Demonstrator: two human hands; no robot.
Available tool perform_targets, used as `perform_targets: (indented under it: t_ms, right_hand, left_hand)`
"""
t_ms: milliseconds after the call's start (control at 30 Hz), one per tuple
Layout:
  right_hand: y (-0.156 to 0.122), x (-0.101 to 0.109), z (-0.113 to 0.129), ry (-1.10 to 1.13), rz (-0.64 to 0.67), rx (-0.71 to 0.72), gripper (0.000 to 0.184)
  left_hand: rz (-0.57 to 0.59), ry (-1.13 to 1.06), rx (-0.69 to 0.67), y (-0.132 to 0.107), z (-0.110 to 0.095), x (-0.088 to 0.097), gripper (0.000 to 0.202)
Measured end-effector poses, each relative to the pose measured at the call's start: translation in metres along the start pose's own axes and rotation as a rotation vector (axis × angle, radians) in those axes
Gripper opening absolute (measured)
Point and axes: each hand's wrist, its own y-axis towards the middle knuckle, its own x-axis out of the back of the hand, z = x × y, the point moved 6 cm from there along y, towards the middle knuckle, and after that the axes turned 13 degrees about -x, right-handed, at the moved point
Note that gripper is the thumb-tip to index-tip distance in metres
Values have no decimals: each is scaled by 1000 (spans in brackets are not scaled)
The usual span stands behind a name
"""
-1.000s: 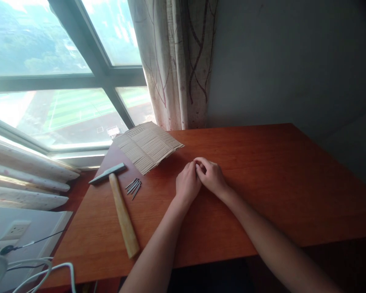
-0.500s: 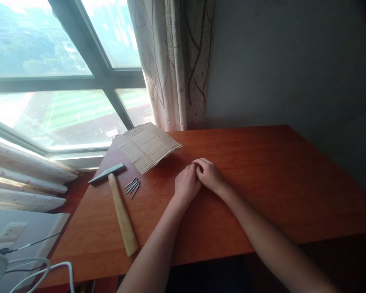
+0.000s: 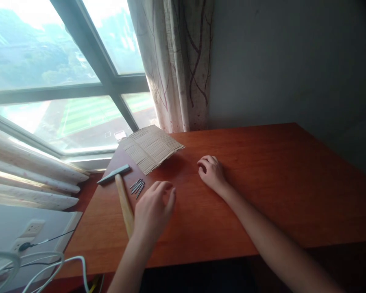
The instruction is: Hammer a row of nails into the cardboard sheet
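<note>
My left hand hovers over the table beside the hammer, its fingers curled but apart from the thumb, with nothing in it. Part of the hammer's wooden handle is hidden behind that hand and wrist; its steel head points toward the window. Just beyond my left hand lies a small pile of several nails. My right hand rests on the tabletop, fingers loosely bent with a gap to the thumb, holding nothing. A creased sheet of corrugated cardboard lies farther back, its near right edge raised.
The reddish-brown wooden table stretches right toward a grey wall. A window and a patterned curtain border its far left. White cables and a wall socket are at the lower left.
My hands were together in the middle of the table; they have parted. The left one has moved left and nearer to me, toward the hammer, while the right has stayed about where it was.
</note>
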Motion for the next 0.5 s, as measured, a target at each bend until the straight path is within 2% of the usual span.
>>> perform_targets:
  t_ms: [100, 233, 367, 433, 500]
  right_hand:
    - [-1, -2, 0, -11, -17, 7, 25]
    - [-2, -5, 1, -31, -8, 34, 31]
    - [-2, -7, 1, -40, -8, 39, 33]
    - [-2, -7, 0, -40, -10, 40, 33]
    - [-1, -7, 0, -40, -12, 41, 32]
  left_hand:
    - [-17, 181, 270, -25, 49, 23, 26]
    - [32, 276, 477, -47, 94, 31, 37]
    - [149, 204, 618, -56, 117, 26, 51]
    - [199, 188, 647, -56, 123, 25, 59]
    - [195, 189, 648, -55, 129, 26, 65]
